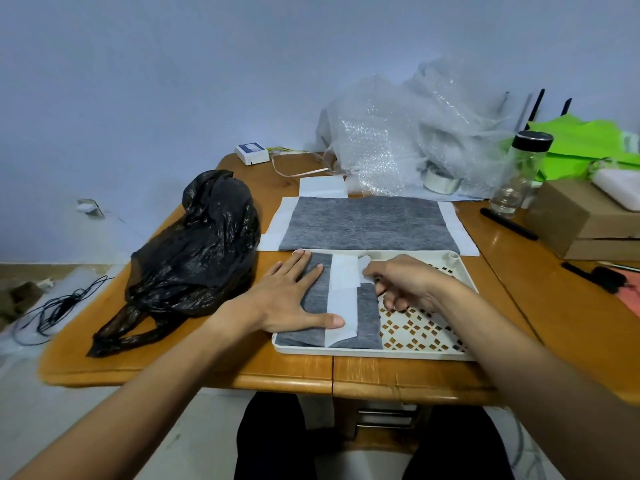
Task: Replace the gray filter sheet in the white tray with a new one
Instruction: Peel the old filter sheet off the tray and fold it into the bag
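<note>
A white tray [446, 355] with a lattice floor lies at the table's front edge. A gray filter sheet [369, 320] with white margins is folded over its left half, leaving the lattice on the right bare. My left hand [294, 299] presses flat on the folded sheet's left part, fingers straight. My right hand [407, 284] pinches the sheet's white edge near the tray's middle. A second gray filter sheet [367, 225] with white borders lies spread flat on the table just behind the tray.
A crumpled black plastic bag [197, 258] sits left of the tray. Bubble wrap [408, 133], a tape roll [442, 181] and a glass bottle [519, 174] stand behind. Cardboard boxes [585, 220] and a black pen [509, 224] lie to the right.
</note>
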Demonstrator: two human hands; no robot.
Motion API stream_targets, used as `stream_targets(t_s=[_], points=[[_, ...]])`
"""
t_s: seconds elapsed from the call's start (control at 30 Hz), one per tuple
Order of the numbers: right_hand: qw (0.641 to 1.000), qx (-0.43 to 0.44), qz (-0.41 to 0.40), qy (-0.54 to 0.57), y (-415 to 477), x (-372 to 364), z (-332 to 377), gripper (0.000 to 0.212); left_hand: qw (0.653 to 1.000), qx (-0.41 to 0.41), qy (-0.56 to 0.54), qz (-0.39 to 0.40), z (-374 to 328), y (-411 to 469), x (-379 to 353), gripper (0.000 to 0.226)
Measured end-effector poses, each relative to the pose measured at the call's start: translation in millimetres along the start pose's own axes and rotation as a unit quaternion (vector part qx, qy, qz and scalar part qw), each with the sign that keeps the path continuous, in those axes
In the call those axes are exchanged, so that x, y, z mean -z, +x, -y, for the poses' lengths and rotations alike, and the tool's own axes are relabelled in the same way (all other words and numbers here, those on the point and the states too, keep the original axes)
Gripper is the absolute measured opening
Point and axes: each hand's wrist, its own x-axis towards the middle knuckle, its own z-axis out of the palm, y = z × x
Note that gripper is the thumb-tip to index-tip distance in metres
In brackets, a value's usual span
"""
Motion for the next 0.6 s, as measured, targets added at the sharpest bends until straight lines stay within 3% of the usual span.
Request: stream_targets(t_s=[0.13, 0.3, 0.5, 0.6], points=[[0.999, 0.015, -0.011, 0.047, 3, -3, -3, 0.022, 0.998, 0.004, -0.054, -0.010, 2, 1, -4, 0.114], [0.994, -0.025, 0.043, 0.094, 1, -15, 2, 0.021, 0.978, 0.004, -0.199, -0.064, 6, 3, -9, 0.078], [0.999, -0.008, 0.035, -0.002, -2, -23, 9, 0.035, 0.958, 0.019, -0.275, -0.083, 0, -1, -8, 0.070], [0.998, 0.030, 0.034, 0.031, -7, -24, 6, 0.035, 0.917, 0.054, -0.386, -0.086, 0, 3, -5, 0.070]])
